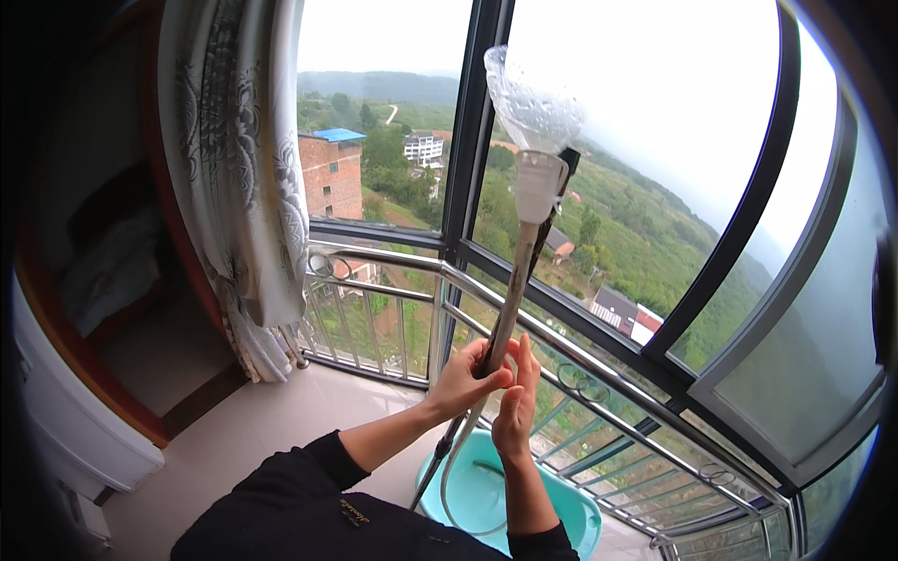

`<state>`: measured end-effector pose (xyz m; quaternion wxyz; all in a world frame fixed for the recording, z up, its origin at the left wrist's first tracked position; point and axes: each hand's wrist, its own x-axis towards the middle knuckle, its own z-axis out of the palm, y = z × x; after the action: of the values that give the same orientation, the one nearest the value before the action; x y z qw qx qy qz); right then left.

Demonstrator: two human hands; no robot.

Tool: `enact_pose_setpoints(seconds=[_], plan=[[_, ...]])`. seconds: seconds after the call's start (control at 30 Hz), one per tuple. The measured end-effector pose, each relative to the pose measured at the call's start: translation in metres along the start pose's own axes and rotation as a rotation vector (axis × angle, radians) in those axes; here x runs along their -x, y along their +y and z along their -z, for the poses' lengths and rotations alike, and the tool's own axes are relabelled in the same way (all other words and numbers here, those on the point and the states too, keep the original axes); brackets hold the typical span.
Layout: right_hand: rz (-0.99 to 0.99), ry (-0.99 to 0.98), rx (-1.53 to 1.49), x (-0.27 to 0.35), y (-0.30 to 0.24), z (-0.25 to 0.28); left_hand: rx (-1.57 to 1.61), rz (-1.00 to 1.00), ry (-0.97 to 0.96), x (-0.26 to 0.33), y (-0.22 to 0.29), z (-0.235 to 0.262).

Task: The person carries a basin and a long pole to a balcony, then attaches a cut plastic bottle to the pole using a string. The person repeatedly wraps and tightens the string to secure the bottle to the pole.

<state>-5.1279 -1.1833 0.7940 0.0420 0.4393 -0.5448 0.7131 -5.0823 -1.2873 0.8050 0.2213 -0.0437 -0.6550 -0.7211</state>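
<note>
Pole (510,299) clenched in my left hand (465,379), right hand (514,411) flat against it, its clear cup head (531,103) raised to the window glass above the teal basin (524,505); wiping looks barely started, most glass left.

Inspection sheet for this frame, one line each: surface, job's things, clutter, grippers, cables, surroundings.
Surface: pale tiled floor.
Job's things: long pole held upright, a clear plastic funnel-shaped top at its upper end.
Clutter: teal basin on the floor.
Grippers: left hand wrapped round the pole; right hand flat against it.
Cables: thin hose trailing into the basin.
Surroundings: patterned curtain, metal railing, dark-framed windows.
</note>
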Motion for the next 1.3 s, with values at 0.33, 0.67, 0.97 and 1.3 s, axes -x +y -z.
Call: enact_pose_setpoints(seconds=[0.33,0.67,0.97,1.3], plan=[[-0.387,-0.147,0.397,0.193,0.097,-0.018,0.004,-0.13,0.149,-0.02,0.019,-0.021],[-0.639,0.033,0.115,0.152,0.11,-0.002,-0.15,-0.322,-0.116,-0.101,0.076,-0.017],[-0.465,0.252,-0.245,0.022,0.045,0.054,-0.173,0.158,-0.177,0.021,-0.089,-0.022],[-0.072,0.165,0.182,-0.004,0.052,0.075,-0.301,-0.071,0.295,-0.002,-0.139,-0.077]])
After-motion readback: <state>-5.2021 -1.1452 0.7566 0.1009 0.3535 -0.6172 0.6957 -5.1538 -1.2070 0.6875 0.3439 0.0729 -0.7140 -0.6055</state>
